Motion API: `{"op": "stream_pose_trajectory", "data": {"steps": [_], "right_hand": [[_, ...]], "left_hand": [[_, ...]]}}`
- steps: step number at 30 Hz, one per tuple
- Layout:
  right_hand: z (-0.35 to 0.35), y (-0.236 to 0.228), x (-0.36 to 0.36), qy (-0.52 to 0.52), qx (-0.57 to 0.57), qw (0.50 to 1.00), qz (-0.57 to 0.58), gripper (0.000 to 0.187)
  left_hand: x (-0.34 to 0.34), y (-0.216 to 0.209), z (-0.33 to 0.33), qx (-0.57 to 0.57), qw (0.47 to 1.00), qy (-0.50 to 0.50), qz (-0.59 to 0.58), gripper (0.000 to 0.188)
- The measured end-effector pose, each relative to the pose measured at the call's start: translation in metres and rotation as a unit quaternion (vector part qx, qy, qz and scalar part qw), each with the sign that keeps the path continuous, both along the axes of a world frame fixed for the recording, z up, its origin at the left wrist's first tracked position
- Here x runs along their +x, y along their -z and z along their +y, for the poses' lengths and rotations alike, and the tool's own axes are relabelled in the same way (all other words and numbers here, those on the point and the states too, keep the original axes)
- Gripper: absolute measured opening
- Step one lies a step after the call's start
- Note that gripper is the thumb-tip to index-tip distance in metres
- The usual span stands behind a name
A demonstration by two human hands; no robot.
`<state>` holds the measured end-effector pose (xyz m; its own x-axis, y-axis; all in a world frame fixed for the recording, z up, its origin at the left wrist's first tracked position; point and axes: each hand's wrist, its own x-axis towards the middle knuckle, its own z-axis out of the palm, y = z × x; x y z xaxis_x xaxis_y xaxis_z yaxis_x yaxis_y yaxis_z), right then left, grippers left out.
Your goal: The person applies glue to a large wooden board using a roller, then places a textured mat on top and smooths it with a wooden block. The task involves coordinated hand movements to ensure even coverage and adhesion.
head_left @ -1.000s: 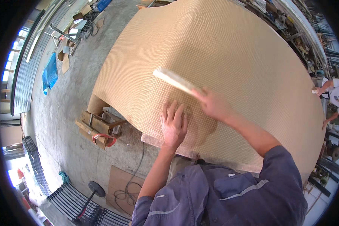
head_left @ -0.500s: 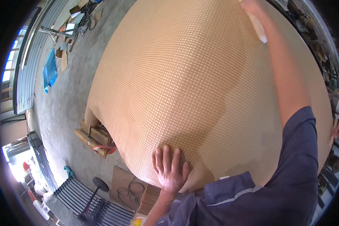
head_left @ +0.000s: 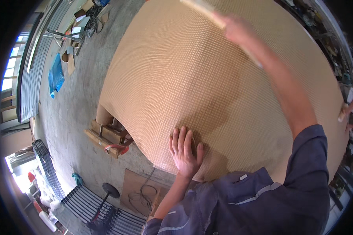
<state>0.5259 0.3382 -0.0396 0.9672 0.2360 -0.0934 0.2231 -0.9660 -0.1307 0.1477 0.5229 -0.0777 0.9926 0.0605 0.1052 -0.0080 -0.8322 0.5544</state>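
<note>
A large tan sheet with a woven, grid-like texture spreads in front of me, its surface slightly wavy. My left hand rests on it near my body, fingers stretched out and a little apart. At the far side, my right hand is closed around a long pale stick-like tool held slantwise over the sheet. One end of the tool runs out at the top edge; its other end shows beyond my forearm. The tool's exact kind is unclear.
Another person's hands are at the sheet's right edge. On the left, a wooden stand with a red strap stands by the sheet's edge. Dark metal bars, a cardboard piece with cable, and blue plastic lie on the concrete floor.
My right hand has moved left across the sheet with the tool, more of which now shows. My left hand has shifted slightly up and right in the picture, and the view has shifted.
</note>
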Motion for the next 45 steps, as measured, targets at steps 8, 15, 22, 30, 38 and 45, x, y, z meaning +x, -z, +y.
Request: {"op": "stream_pose_trajectory", "data": {"steps": [8,15,22,30,38,45], "right_hand": [[0.093,0.0,-0.266,-0.164,0.158,0.973,0.037,0.052],[0.13,-0.01,-0.42,-0.22,0.197,0.951,0.088,0.061],[0.016,-0.009,-0.423,0.154,0.161,0.966,0.133,0.045],[-0.49,0.113,-0.499,0.565,-0.059,0.817,-0.099,0.066],[-0.275,0.054,-0.4,0.404,-0.015,0.912,-0.067,0.065],[0.048,-0.006,-0.405,0.109,0.024,0.994,-0.015,0.07]], "left_hand": [[-0.024,0.006,0.022,-0.187,0.967,-0.063,-0.161,0.028],[-0.13,-0.002,0.089,-0.167,0.96,-0.177,-0.136,0.022],[-0.243,0.058,0.13,-0.198,0.938,-0.283,0.003,0.019],[-0.408,0.134,0.201,-0.265,0.847,-0.404,0.221,0.03],[-0.528,0.141,0.194,-0.227,0.764,-0.391,0.46,0.032],[-0.436,0.154,0.181,-0.368,0.768,-0.411,0.325,0.033]]}}
